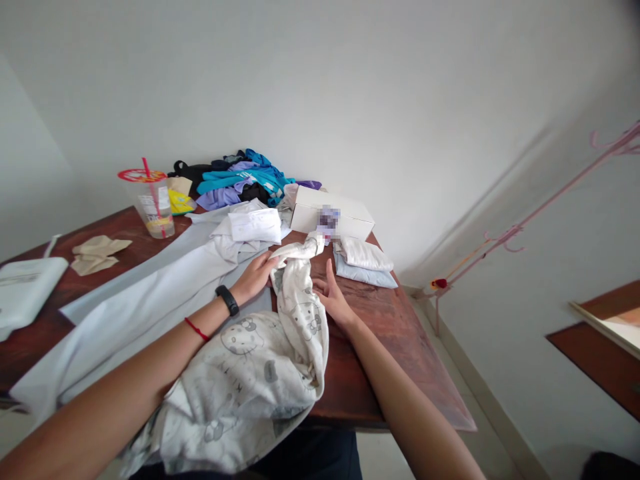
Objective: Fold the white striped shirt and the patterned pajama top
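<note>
The printed cloth [245, 373], pale with grey cartoon figures, lies in front of the person, its upper part gathered into a narrow, twisted length on the surface [380, 333] and its wide lower part spilling over the near edge toward the lap. The left hand [256, 277] is clamped on the edge of that gathered part, thumb and fingers closed over the fabric. The right hand [336, 300] is at the other side, thumb raised apart from the fingers, which rest against the cloth; their tips are partly hidden. As far along as things look, this piece is at an early stage: it is loose and rumpled, with no flat, squared shape. Already neat are a white folded piece [367, 254] and a light blue folded piece [367, 276] beneath it, just beside the white box [310, 210]. Farther left, a long white garment [135, 300] lies stretched out, with a compact white bundle [256, 225] at its far end. The heap of clothes [240, 183] against the wall, blue, lilac and black, is jumbled, and seems not yet dealt with.
</note>
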`<state>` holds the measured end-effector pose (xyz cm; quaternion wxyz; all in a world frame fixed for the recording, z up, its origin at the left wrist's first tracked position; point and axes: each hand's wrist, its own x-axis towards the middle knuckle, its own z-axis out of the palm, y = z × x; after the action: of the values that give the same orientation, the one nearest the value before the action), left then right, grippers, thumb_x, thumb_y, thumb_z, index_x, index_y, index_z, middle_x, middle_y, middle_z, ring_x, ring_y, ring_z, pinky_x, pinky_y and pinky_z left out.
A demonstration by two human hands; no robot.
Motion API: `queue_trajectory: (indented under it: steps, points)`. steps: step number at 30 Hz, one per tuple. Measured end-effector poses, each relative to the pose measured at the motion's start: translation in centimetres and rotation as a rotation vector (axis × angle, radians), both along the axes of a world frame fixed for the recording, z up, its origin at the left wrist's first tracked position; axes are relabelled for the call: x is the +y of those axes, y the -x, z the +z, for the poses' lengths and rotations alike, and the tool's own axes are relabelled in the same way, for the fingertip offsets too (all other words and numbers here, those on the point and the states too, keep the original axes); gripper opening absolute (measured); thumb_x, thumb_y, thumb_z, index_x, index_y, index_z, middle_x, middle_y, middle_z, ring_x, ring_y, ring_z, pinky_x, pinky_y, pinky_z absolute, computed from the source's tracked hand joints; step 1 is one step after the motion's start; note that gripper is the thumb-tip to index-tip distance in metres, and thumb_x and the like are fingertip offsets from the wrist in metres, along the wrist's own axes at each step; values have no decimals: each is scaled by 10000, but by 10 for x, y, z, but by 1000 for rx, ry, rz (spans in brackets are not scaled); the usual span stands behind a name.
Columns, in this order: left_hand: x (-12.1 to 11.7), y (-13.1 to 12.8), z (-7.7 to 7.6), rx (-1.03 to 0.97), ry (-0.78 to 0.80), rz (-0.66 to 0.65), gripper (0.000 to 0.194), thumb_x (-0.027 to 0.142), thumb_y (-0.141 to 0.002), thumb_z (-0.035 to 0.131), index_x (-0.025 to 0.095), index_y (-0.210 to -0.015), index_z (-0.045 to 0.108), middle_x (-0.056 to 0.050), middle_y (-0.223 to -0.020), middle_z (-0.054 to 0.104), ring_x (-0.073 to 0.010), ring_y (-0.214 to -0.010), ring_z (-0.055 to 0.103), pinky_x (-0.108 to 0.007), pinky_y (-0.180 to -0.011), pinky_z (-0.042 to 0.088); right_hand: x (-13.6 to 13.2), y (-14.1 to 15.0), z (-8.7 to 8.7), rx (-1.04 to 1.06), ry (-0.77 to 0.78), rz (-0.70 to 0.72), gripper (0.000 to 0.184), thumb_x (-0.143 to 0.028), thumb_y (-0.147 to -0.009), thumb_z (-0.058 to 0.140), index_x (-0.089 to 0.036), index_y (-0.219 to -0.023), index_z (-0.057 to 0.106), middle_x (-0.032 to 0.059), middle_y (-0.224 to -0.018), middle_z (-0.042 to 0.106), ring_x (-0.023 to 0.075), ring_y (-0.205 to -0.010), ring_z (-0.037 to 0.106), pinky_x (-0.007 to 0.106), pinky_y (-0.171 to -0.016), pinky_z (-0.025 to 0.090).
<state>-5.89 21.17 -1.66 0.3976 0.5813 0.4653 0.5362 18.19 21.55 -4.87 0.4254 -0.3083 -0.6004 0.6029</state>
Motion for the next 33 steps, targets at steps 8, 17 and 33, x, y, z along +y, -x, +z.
queue_trajectory:
  steps: [8,17,33]
  points:
    - [9,12,12,-678,138,-44,423,522,-977,501,172,-1157,658,-132,-1235,715,-315,-1116,682,-431,-826,610,-6,0,19,-78,-9,-21,684,-544,-838,723,-273,-1447,569,57,-1409,636,291,-1303,565,430,-1086,459]
    - [8,12,15,-693,127,-18,456,516,-959,522,170,-1243,611,-134,-1313,677,-309,-1193,652,-441,-882,605,-3,1,12,32,61,-137,576,-614,-924,580,-237,-1357,613,88,-1330,671,277,-1219,618,430,-1071,472]
    - [-6,1,0,-148,355,-228,684,433,-811,777,286,-1441,555,-97,-1192,738,-322,-947,736,-407,-758,594,-19,-5,24,-279,-415,-54,516,-419,-762,846,-247,-1215,668,36,-1002,641,206,-937,617,350,-880,505]
